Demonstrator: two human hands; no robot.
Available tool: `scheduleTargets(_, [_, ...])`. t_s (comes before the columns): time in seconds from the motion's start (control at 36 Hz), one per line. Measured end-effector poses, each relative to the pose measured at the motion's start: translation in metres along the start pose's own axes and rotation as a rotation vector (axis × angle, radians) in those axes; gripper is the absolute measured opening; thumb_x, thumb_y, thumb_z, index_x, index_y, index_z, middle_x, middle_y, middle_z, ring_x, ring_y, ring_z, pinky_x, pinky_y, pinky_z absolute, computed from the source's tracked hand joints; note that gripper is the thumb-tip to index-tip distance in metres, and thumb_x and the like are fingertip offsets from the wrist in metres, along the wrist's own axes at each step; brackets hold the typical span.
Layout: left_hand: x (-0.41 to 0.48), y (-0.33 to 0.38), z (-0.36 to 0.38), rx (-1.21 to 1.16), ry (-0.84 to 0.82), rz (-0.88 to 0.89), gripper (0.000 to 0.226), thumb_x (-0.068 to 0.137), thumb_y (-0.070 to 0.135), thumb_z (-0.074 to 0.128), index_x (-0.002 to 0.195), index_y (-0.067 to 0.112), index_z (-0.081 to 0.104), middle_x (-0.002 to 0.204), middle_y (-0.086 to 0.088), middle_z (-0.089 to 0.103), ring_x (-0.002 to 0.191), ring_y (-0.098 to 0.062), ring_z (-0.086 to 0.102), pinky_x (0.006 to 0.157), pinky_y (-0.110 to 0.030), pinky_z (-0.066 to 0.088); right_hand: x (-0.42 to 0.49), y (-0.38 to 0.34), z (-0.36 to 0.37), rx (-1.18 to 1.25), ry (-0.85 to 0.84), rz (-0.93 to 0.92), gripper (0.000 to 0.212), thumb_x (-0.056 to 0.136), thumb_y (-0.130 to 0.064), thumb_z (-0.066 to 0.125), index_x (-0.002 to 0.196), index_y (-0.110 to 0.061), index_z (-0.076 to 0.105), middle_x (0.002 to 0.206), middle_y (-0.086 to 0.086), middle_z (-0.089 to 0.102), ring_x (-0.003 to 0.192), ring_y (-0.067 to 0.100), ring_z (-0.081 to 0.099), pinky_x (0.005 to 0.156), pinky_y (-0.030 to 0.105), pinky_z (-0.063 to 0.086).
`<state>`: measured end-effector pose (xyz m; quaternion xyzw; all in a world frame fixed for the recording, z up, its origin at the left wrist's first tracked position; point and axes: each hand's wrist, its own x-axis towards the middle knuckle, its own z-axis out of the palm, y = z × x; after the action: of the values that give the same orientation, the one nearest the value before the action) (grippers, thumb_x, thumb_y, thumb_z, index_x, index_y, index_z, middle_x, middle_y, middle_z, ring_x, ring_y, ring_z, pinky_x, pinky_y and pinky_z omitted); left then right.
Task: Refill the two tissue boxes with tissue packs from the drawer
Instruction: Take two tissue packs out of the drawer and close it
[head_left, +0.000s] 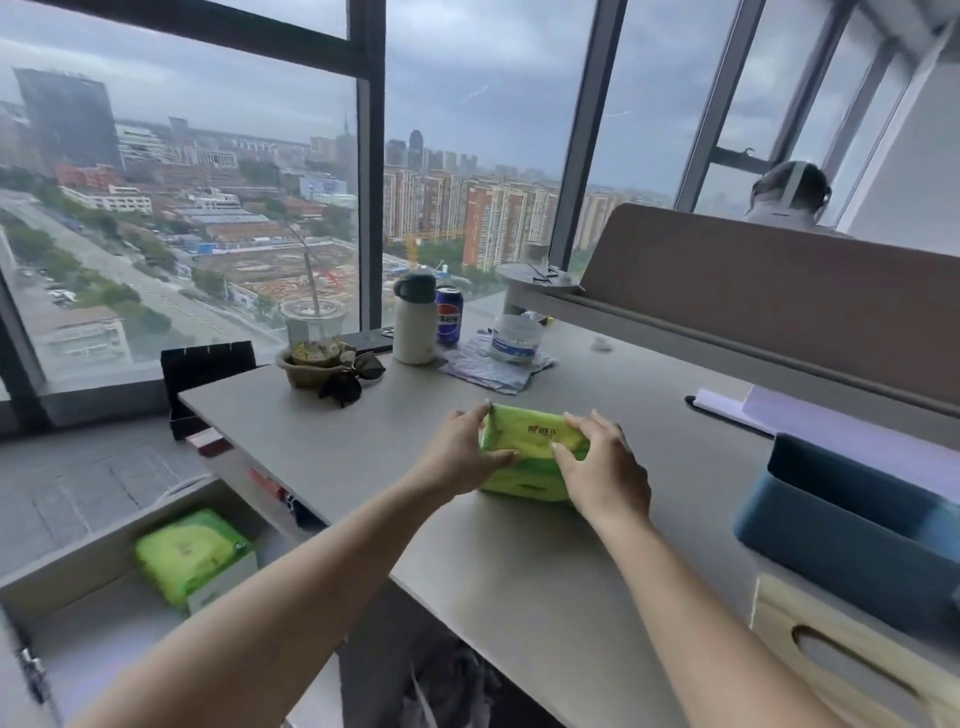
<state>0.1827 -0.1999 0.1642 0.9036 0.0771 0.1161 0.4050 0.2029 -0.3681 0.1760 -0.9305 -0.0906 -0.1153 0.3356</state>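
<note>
Both hands, left hand (460, 457) and right hand (602, 467), hold a green tissue pack (530, 452) on the worktop (363, 431) at frame centre; another pack (189, 553) lies in the open drawer (93, 561), lower left.

Both hands, left hand (462, 457) and right hand (605, 467), grip a green tissue pack (530, 447) on the desk (363, 415)

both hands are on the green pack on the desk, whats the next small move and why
Probably tear the wrapper open: both hands, left hand and right hand, pinch the green tissue pack on the desk, and the blue tissue box waits open.
</note>
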Motion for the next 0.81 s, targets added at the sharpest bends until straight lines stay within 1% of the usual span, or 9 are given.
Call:
scheduleTargets(0.17, [-0.001, -0.006, 0.0, -0.024, -0.008, -0.036, 0.068, 0.087, 0.038, 0.065, 0.144, 0.014, 0.038, 0.135, -0.016, 0.048, 0.125, -0.027, 0.048, 0.101, -0.025, 0.034, 0.002, -0.007, 0.022, 0.049, -0.114, -0.015, 0.043, 0.093, -0.03, 0.052, 0.136, -0.026, 0.05, 0.158, -0.004, 0.025, 0.139, 0.023, 0.036, 0.109, 0.037, 0.031])
scheduleTargets(0.25, [-0.001, -0.01, -0.009, -0.028, -0.005, -0.02, 0.06, 0.087, 0.033, 0.066, 0.139, 0.011, 0.047, 0.133, -0.013, 0.053, 0.124, -0.024, 0.05, 0.098, -0.023, 0.035, -0.001, -0.014, 0.031, 0.014, -0.071, -0.018, 0.045, 0.09, -0.031, 0.056, 0.134, -0.025, 0.049, 0.159, -0.001, 0.024, 0.14, 0.03, 0.03, 0.114, 0.039, 0.029])
scheduleTargets(0.31, [-0.005, -0.014, -0.021, -0.046, 0.013, -0.006, 0.05, 0.086, 0.029, 0.067, 0.131, 0.01, 0.056, 0.126, -0.009, 0.061, 0.118, -0.02, 0.055, 0.09, -0.02, 0.037, -0.004, -0.024, 0.033, -0.062, -0.015, -0.075, 0.047, 0.087, -0.031, 0.059, 0.133, -0.025, 0.05, 0.157, 0.0, 0.026, 0.142, 0.029, 0.025, 0.114, 0.043, 0.027])
scheduleTargets(0.39, [-0.015, -0.025, -0.042, -0.077, 0.1, 0.022, 0.032, 0.085, 0.026, 0.068, 0.116, 0.015, 0.068, 0.109, -0.004, 0.071, 0.095, -0.014, 0.064, 0.076, -0.017, 0.044, -0.011, -0.048, 0.036, -0.021, 0.049, -0.176, 0.042, 0.083, -0.026, 0.063, 0.125, -0.025, 0.057, 0.149, 0.001, 0.04, 0.135, 0.026, 0.037, 0.11, 0.042, 0.032])
scheduleTargets(0.47, [-0.03, -0.041, -0.069, -0.097, 0.218, 0.038, 0.019, 0.085, 0.025, 0.068, 0.103, 0.021, 0.072, 0.093, 0.001, 0.072, 0.073, -0.005, 0.061, 0.058, -0.008, 0.041, -0.021, -0.076, 0.046, 0.128, 0.098, -0.311, 0.033, 0.08, -0.017, 0.066, 0.113, -0.02, 0.063, 0.131, 0.004, 0.053, 0.123, 0.025, 0.049, 0.102, 0.038, 0.04])
scheduleTargets(0.61, [-0.067, -0.088, -0.121, -0.078, 0.325, 0.001, 0.013, 0.085, 0.029, 0.068, 0.098, 0.027, 0.071, 0.089, 0.011, 0.071, 0.067, 0.002, 0.059, 0.063, -0.021, 0.048, -0.043, -0.129, 0.071, 0.237, 0.062, -0.463, 0.027, 0.08, -0.015, 0.067, 0.106, -0.02, 0.064, 0.109, 0.003, 0.059, 0.105, 0.022, 0.056, 0.091, 0.032, 0.045])
scheduleTargets(0.72, [-0.095, -0.139, -0.16, -0.01, 0.353, -0.071, 0.011, 0.084, 0.023, 0.071, 0.094, 0.027, 0.07, 0.084, 0.01, 0.07, 0.058, 0.004, 0.06, 0.056, -0.011, 0.044, -0.066, -0.163, 0.098, 0.303, -0.021, -0.533, 0.028, 0.081, -0.015, 0.068, 0.107, -0.022, 0.061, 0.106, -0.001, 0.058, 0.097, 0.017, 0.058, 0.086, 0.029, 0.048])
scheduleTargets(0.75, [-0.101, -0.151, -0.168, 0.01, 0.352, -0.092, 0.011, 0.083, 0.02, 0.071, 0.093, 0.026, 0.069, 0.083, 0.011, 0.068, 0.059, 0.005, 0.06, 0.058, -0.012, 0.044, -0.073, -0.17, 0.106, 0.314, -0.048, -0.546, 0.028, 0.081, -0.015, 0.068, 0.107, -0.023, 0.061, 0.107, -0.003, 0.059, 0.096, 0.015, 0.058, 0.085, 0.028, 0.049])
scheduleTargets(0.81, [-0.111, -0.176, -0.183, 0.067, 0.357, -0.135, 0.011, 0.082, 0.02, 0.072, 0.091, 0.025, 0.069, 0.085, 0.012, 0.068, 0.072, 0.002, 0.062, 0.067, -0.023, 0.05, -0.086, -0.18, 0.125, 0.333, -0.102, -0.56, 0.029, 0.082, -0.017, 0.069, 0.109, -0.023, 0.059, 0.107, -0.005, 0.06, 0.094, 0.012, 0.059, 0.081, 0.025, 0.051])
